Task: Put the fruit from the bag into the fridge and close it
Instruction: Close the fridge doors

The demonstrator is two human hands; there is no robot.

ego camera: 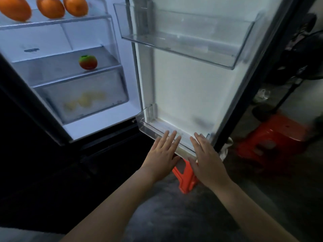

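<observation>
Left hand (161, 154) and right hand (207, 159) touch door (192, 93); three oranges (14, 8) (50, 7) (75, 6), one apple (88, 62).

head view looks down, close, at the open fridge door (188, 88).

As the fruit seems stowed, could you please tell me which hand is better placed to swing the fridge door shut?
Probably the right hand: its fingers are at the lower door bin nearer the fridge door's free edge. The left hand is closer to the hinge.
</observation>
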